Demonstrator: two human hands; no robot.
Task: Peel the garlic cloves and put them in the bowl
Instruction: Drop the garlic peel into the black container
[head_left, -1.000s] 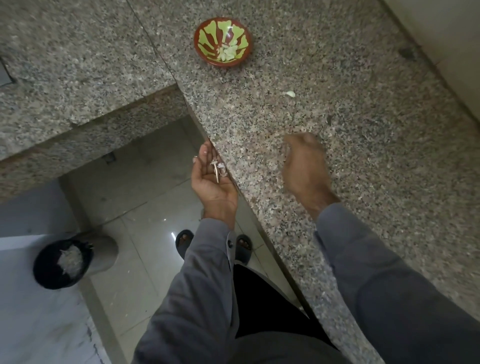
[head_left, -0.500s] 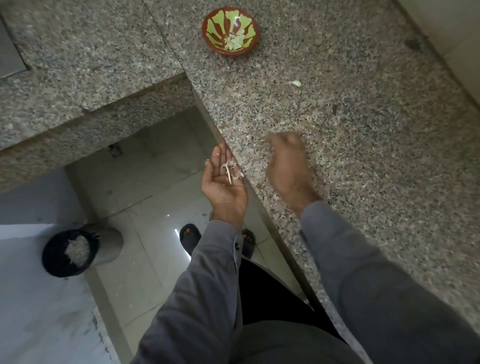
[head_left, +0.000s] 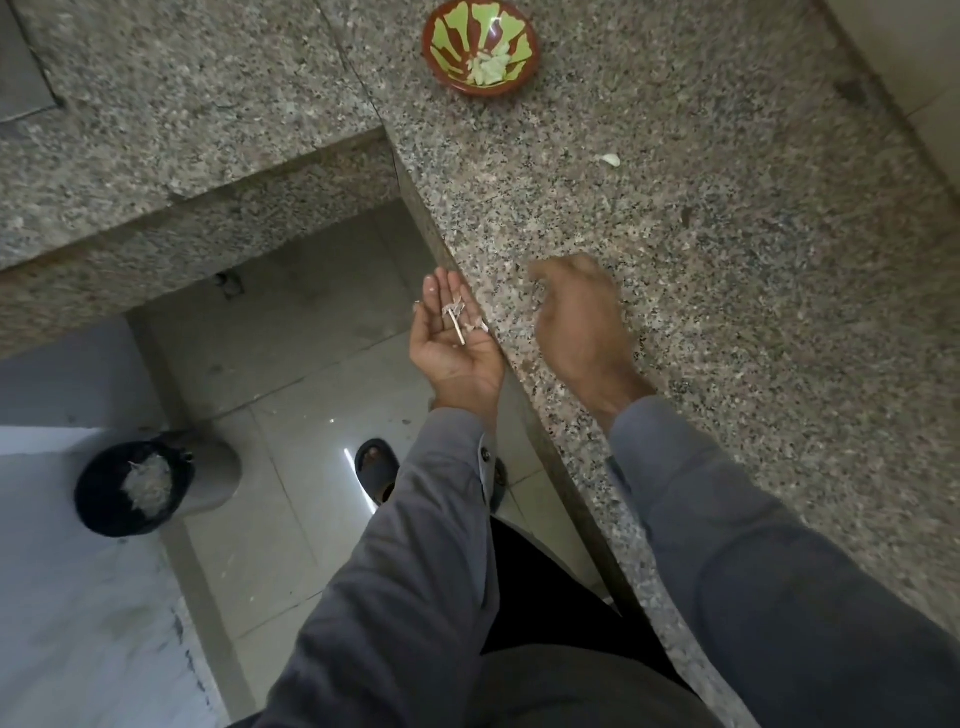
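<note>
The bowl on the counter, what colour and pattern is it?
The bowl is reddish-brown with light green leaf-like patches inside, seen in the head view.

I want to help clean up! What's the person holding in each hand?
The left hand lies palm up with garlic skins and a thin stem resting loose on the palm, no grip. The right hand is blurred; whether it holds anything cannot be told.

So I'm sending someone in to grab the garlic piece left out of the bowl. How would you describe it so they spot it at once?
Start at the speckled granite counter and find the red and green bowl near its far edge. Nearer the person and to the right of it lies the lone garlic piece, small and pale. It sits alone on bare stone, apart from the pieces in the bowl.
</note>
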